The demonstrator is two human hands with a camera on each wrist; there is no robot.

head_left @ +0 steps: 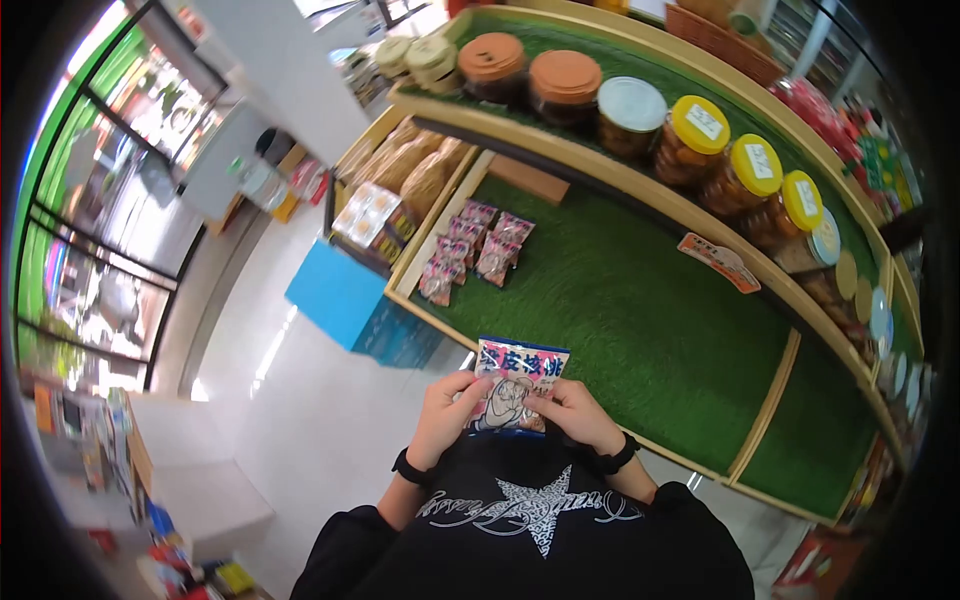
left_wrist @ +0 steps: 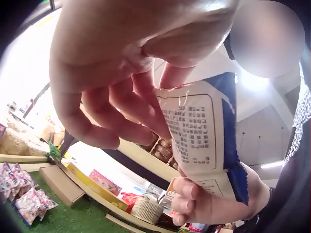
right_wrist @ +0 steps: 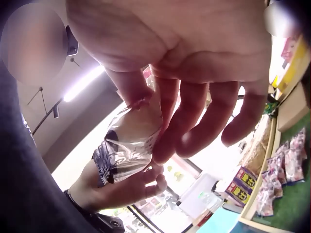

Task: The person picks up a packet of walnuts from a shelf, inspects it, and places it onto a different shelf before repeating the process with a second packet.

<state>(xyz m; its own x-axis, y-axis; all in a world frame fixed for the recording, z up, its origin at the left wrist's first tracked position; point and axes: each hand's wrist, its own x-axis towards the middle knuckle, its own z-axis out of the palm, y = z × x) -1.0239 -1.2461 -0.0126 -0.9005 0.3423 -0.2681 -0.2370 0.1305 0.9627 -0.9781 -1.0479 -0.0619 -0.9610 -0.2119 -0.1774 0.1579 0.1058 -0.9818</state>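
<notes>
A pink and white snack packet [head_left: 515, 385] with blue edges is held upright before the person's torso in the head view. My left hand [head_left: 444, 410] pinches its left side between thumb and fingers, and my right hand [head_left: 580, 412] pinches its right side. The left wrist view shows the packet's printed back [left_wrist: 197, 131] beside my left hand [left_wrist: 126, 73]. In the right wrist view the shiny packet [right_wrist: 133, 138] hangs from the thumb and fingers of my right hand [right_wrist: 184, 63]. Similar small packets [head_left: 463, 250] lie in two rows on the green shelf.
The green-lined shelf [head_left: 620, 320] stands ahead, with a wooden divider [head_left: 765, 405] at right. Jars with orange and yellow lids [head_left: 700, 125] line the upper tier. Brown bags and a box [head_left: 375, 218] fill the left compartment. A blue box [head_left: 350, 305] stands beside the shelf.
</notes>
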